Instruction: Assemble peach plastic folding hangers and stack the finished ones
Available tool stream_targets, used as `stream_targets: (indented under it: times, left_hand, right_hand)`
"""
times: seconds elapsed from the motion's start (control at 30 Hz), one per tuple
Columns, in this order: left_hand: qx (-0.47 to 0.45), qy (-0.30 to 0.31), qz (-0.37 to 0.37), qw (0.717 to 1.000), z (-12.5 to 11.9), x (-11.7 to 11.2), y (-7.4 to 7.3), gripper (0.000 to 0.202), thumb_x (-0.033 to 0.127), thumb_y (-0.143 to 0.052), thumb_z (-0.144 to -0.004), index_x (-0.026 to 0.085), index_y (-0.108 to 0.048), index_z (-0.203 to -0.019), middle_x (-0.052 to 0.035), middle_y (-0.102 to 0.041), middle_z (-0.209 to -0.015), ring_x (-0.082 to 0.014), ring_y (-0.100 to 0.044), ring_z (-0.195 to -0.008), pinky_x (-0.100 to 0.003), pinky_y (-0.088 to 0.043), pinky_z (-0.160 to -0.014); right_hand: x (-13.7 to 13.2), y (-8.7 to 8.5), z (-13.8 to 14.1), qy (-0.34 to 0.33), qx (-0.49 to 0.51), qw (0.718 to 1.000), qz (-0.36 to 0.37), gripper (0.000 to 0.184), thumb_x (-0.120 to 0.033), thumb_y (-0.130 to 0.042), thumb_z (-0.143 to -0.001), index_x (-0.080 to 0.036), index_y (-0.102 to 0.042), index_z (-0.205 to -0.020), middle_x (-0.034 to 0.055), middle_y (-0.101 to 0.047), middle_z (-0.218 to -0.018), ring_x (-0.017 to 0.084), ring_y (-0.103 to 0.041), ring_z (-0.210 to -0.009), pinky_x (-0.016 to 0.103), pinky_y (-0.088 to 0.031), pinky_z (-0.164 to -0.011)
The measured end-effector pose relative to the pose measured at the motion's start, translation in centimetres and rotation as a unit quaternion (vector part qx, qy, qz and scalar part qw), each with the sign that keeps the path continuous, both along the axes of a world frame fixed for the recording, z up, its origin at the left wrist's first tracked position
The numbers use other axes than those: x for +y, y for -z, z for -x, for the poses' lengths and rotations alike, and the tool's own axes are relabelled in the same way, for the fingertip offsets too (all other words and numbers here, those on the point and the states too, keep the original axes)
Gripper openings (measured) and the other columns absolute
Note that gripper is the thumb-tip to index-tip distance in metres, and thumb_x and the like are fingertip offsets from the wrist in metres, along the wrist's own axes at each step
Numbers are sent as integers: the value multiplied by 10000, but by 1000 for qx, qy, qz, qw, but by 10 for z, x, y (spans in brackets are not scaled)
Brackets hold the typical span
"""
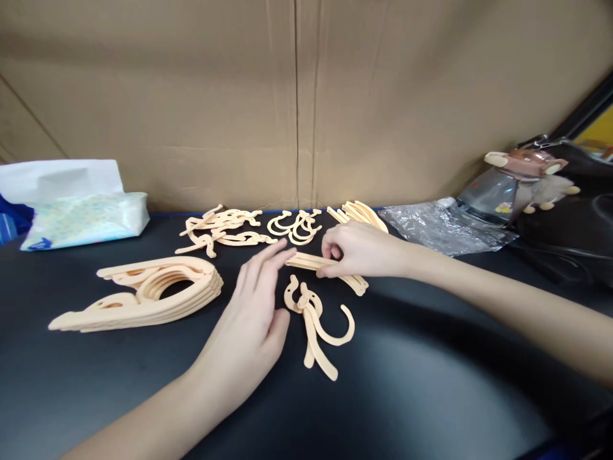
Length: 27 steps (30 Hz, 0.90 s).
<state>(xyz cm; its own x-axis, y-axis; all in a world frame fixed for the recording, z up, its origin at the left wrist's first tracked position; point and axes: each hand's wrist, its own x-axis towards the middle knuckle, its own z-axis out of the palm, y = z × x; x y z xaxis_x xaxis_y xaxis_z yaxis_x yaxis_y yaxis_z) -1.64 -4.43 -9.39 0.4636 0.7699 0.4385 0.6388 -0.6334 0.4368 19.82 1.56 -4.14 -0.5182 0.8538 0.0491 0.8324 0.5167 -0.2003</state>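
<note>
Cream plastic hanger arms lie in a small bundle at the middle of the table, with the thumb and fingers of my right hand closed on them. At the bundle's left end, my left hand is open, its fingers stretched out; whether the fingertips touch the strips I cannot tell. Just in front of the bundle lies a folding hanger assembly with a hook curving right and two arms pointing toward me. Farther back are a group of loose hooks and another stack of hanger arms, partly hidden by my right hand.
Folded hangers are stacked at left, with jumbled hanger parts behind them. A tissue pack stands at far left. To the right are a crumpled clear bag, a bottle and a black bag. Cardboard rises behind.
</note>
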Motion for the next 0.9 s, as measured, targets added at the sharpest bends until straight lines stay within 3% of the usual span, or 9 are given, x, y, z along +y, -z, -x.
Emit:
stream_targets:
  times: [0.23, 0.5, 0.63, 0.73, 0.9]
  left_hand:
    - [-70, -66, 101, 990, 5, 10, 9, 627, 148, -391, -783, 188, -297, -1401, -99, -376, -1456, -259, -308, -1378, -550, -267, -1164]
    - [-74, -75, 106, 989, 4, 9, 8, 572, 220, -380, -815, 197, -322, -1384, -88, -398, -1448, -240, -349, -1343, -531, -304, -1148]
    - [-78, -61, 95, 990, 5, 9, 8, 504, 234, -371, -858, 219, -343, -1361, -72, -423, -1427, -215, -361, -1330, -496, -326, -1136]
    - [-94, -59, 97, 989, 5, 10, 9, 468, 249, -367, -884, 233, -367, -1352, -59, -449, -1401, -205, -374, -1316, -486, -324, -1132]
    - [-122, -63, 112, 984, 5, 11, 9, 425, 284, -390, -911, 250, -415, -1334, -42, -479, -1370, -200, -399, -1291, -473, -312, -1131]
  right_hand:
    - [10, 9, 12, -25, 4, 1000, -14, 292, -461, -745, -742, -177, -686, -714, -14, -633, -690, 118, -504, -603, 261, -275, -515]
    - [7, 9, 10, -105, 39, 994, 14, 294, -453, -729, -799, -162, -700, -829, 2, -639, -775, 135, -540, -689, 259, -343, -615]
    - [-13, 7, 6, -120, 92, 988, -24, 183, -325, -625, -905, -154, -680, -868, 0, -627, -779, 135, -542, -723, 262, -356, -663]
    - [-37, 7, 5, -124, 94, 985, -74, 102, -231, -633, -896, -146, -661, -846, -3, -616, -771, 136, -531, -732, 277, -347, -701]
    - [-74, 17, 4, -116, 73, 986, -100, 155, -263, -668, -876, -151, -658, -768, -3, -617, -755, 146, -505, -703, 302, -326, -684]
